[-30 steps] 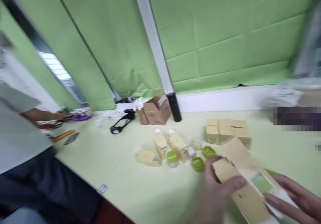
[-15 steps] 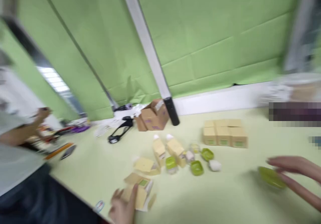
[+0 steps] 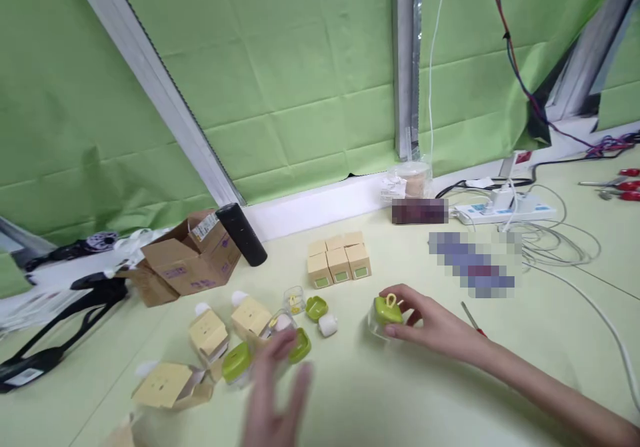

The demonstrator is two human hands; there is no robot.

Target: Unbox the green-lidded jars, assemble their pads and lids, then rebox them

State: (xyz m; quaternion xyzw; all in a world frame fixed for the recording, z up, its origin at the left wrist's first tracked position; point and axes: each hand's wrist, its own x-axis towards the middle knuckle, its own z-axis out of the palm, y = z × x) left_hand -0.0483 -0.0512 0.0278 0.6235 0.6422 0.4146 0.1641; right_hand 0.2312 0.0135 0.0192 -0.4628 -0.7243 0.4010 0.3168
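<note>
My right hand [image 3: 417,317] grips a small transparent container with a green lid [image 3: 387,311] and a yellow loop on top, just over the table. My left hand [image 3: 277,393], blurred by motion, has its fingers apart and nothing in them. Beyond it lie a green-lidded container [image 3: 237,361], a green lid [image 3: 300,345] and another green lid [image 3: 317,308]. Beside these are a white roll [image 3: 328,325] and a transparent cover [image 3: 295,299] with a yellow part. Opened cartons stand to the left, among them one upright carton [image 3: 208,333] and one lying carton [image 3: 167,385].
Several closed small boxes [image 3: 339,263] stand grouped at the back. Behind them are a cardboard box [image 3: 193,257], a black cylinder [image 3: 242,235] and a tape roll [image 3: 415,181]. A power strip [image 3: 505,210] with cables and a screwdriver [image 3: 473,319] lie right.
The view has swung right. My left hand has left the opened carton and come over toward the green lids. My right hand still holds the green-lidded container, which now shows upright.
</note>
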